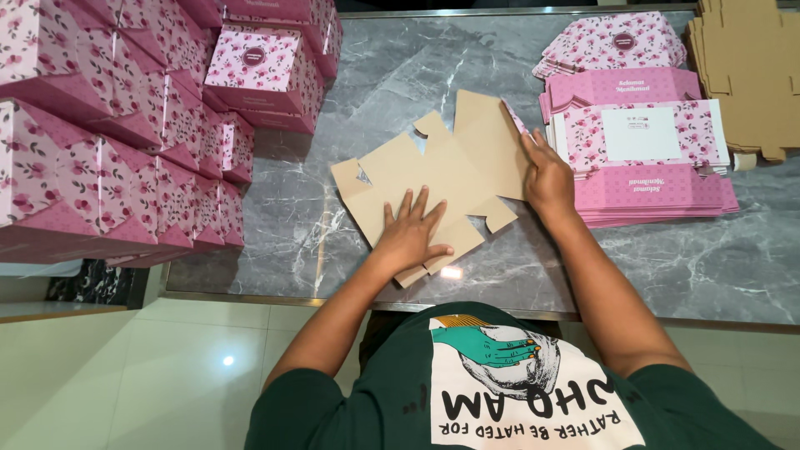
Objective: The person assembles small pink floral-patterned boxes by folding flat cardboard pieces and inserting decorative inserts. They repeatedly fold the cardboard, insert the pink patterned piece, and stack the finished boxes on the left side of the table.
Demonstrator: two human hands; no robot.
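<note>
2 hands flat, fingers spread: left, right pressing cardboard blank.

The stack of assembled pink boxes runs off the left and top of the frame. Brown card sheets at upper right are cut by the edge. The right hand hides part of the flat cardboard.
</note>
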